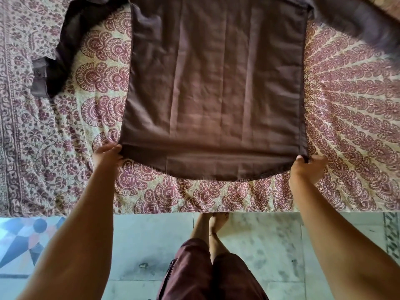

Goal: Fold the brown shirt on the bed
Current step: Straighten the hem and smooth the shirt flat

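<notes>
The brown shirt (216, 87) lies spread flat on the patterned bed (346, 118), its hem toward me and its collar end out of view at the top. My left hand (107, 156) pinches the hem's left corner. My right hand (307, 169) pinches the hem's right corner. Between the two hands the hem runs stretched in a shallow curve. The left sleeve (58, 55) trails down to the left, its buttoned cuff lying on the bed. The right sleeve (359, 20) is blurred at the top right.
The bed's front edge (194, 210) runs across the frame just below the hem. Beyond it are a pale tiled floor (270, 245), my legs and feet, and a colourful mat (23, 241) at the lower left.
</notes>
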Demonstrator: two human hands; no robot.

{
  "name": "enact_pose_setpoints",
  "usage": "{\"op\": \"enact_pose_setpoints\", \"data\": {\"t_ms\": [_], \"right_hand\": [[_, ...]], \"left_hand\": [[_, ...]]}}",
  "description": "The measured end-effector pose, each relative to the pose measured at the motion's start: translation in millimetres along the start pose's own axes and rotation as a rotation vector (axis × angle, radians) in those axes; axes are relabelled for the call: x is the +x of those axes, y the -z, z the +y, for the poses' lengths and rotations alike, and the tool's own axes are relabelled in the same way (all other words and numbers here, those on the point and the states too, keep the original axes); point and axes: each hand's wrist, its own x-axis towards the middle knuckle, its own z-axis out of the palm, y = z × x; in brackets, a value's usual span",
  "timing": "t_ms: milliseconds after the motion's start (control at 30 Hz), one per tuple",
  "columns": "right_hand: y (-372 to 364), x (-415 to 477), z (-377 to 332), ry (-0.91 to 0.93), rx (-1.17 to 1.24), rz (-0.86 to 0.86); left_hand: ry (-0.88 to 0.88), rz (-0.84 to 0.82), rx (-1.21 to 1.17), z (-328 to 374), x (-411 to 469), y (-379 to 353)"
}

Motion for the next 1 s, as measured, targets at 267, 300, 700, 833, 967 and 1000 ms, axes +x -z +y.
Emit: {"op": "enact_pose_setpoints", "data": {"t_ms": [267, 300, 700, 833, 967, 1000], "right_hand": [[-5, -27, 8, 0.473, -0.44, 0.143], [-11, -35, 7, 0.676, -0.447, 0.101], [-11, -95, 72, 1.669, -0.724, -0.682], [-29, -102, 34, 1.546, -0.608, -0.611], [-57, -84, 3, 1.315, -0.751, -0.472], [-58, -78, 6, 1.219, -0.801, -0.456]], "left_hand": [[-0.4, 0.334, 0.632, 18, -37, -34], [-0.543, 0.309, 0.693, 19, -48, -46], [-1.607, -0.712, 1.093, -88, -120, -73], [-1.469, -0.494, 0.978, -45, -112, -87], [-1.145, -0.189, 1.101, -8, -61, -98], [-1.076, -0.183, 1.136, -13, -50, -91]]}}
